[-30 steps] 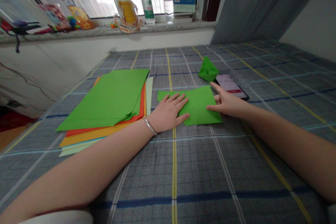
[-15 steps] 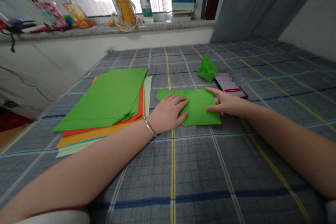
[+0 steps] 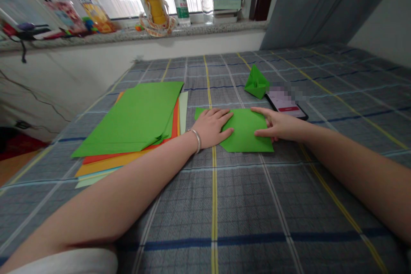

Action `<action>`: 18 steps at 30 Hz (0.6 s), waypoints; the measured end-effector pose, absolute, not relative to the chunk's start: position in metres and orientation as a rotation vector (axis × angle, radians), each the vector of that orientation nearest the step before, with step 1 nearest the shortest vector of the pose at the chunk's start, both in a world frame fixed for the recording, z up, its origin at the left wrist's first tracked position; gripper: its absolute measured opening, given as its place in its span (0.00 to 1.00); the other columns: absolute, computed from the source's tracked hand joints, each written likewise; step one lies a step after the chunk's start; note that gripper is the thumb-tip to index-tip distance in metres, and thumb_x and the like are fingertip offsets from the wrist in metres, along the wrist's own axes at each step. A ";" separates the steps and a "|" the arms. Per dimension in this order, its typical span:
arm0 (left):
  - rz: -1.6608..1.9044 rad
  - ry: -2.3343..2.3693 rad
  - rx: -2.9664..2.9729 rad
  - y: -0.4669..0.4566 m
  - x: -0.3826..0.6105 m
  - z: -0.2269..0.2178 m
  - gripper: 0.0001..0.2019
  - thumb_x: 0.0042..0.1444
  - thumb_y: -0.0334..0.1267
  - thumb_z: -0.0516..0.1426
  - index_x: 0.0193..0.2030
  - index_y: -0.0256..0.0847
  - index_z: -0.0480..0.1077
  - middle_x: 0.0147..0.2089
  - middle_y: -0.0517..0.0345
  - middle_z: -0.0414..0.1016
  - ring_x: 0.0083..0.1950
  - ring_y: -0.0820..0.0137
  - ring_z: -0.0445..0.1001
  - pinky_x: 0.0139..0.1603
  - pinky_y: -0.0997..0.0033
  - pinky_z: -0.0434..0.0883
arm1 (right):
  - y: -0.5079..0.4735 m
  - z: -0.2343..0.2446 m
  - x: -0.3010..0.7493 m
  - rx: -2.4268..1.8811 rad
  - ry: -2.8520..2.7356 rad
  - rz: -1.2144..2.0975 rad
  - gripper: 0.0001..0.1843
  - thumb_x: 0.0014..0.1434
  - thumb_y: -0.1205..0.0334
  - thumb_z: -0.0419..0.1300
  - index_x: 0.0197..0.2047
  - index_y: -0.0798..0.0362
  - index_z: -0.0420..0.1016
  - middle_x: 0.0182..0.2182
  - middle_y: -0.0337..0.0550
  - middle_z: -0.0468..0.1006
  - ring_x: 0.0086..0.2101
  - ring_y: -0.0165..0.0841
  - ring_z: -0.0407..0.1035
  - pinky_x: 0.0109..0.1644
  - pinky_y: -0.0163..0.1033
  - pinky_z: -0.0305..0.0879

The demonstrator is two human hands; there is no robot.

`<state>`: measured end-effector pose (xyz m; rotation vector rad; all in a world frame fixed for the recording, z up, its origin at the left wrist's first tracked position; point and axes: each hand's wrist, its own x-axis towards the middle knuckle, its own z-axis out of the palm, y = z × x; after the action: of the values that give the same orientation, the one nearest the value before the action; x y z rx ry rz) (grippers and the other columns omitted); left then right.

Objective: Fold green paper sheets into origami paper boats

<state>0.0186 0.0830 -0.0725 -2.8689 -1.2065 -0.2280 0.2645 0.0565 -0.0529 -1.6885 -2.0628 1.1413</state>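
A folded green paper sheet [image 3: 245,132] lies flat on the checked grey cloth [image 3: 244,205]. My left hand [image 3: 212,126] rests palm down on the sheet's left part, fingers stretched out flat. A silver bangle circles that wrist. My right hand [image 3: 276,125] presses the sheet's right edge with forefinger and thumb extended, the other fingers curled under. Neither hand lifts the paper.
A stack of coloured paper [image 3: 135,124], green on top, lies to the left. A small folded green paper figure [image 3: 256,82] and a phone [image 3: 287,103] sit behind the right hand. Bottles [image 3: 154,2] and boxes line the windowsill [image 3: 135,36]. A curtain [image 3: 314,4] hangs at right.
My left hand slid a little up and to the right over the sheet. My right forefinger dropped from the far corner down along the right edge. The paper stayed flat.
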 end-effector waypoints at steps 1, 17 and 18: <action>-0.211 -1.222 -2.864 0.083 0.019 -0.073 0.29 0.65 0.52 0.46 0.68 0.38 0.57 0.70 0.51 0.56 0.68 0.56 0.57 0.68 0.51 0.54 | 0.056 -0.052 0.264 -1.691 -2.063 1.142 0.52 0.53 0.59 0.66 0.72 0.56 0.40 0.18 0.29 0.66 0.18 0.29 0.65 0.19 0.32 0.60; -0.040 -0.973 -2.961 0.087 0.006 -0.072 0.39 0.62 0.61 0.46 0.72 0.37 0.47 0.73 0.46 0.47 0.73 0.52 0.46 0.71 0.42 0.37 | 0.051 -0.043 0.263 -1.578 -2.190 1.267 0.29 0.56 0.57 0.62 0.59 0.54 0.64 0.16 0.29 0.64 0.17 0.27 0.63 0.18 0.30 0.52; -0.030 -0.968 -2.972 0.087 0.004 -0.072 0.40 0.61 0.62 0.46 0.72 0.37 0.46 0.74 0.46 0.46 0.73 0.52 0.45 0.71 0.43 0.37 | 0.051 -0.043 0.263 -1.579 -2.199 1.256 0.28 0.56 0.57 0.62 0.58 0.54 0.64 0.16 0.29 0.64 0.17 0.27 0.63 0.18 0.31 0.52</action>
<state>0.0045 0.0866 -0.0720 -2.9724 -0.9678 -0.0301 0.2634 0.0509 -0.0429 -1.5794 -2.1986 1.2562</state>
